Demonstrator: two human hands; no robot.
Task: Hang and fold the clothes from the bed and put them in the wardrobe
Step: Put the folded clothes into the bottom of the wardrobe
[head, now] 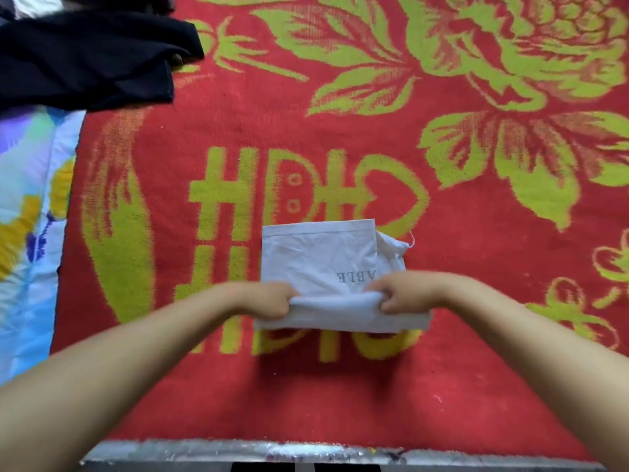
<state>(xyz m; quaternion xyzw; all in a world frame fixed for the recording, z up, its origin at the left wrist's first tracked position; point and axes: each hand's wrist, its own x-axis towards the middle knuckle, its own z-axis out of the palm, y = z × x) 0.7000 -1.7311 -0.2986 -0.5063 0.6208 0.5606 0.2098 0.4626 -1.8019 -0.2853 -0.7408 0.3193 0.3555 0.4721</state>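
A white garment (313, 257), folded into a small rectangle with grey letters on it, lies on the red bed cover (340, 131) in the middle of the head view. Its near edge is lifted off the cover. My left hand (272, 299) grips that edge at its left end. My right hand (396, 294) grips the same edge at its right end. Both hands have fingers curled into the cloth. A crumpled bit of the garment sticks out at the right side.
A dark navy garment (88, 59) lies heaped at the far left of the bed. A light blue patterned quilt (30, 216) runs along the left side. The bed's grey metal front edge (306, 454) is at the bottom.
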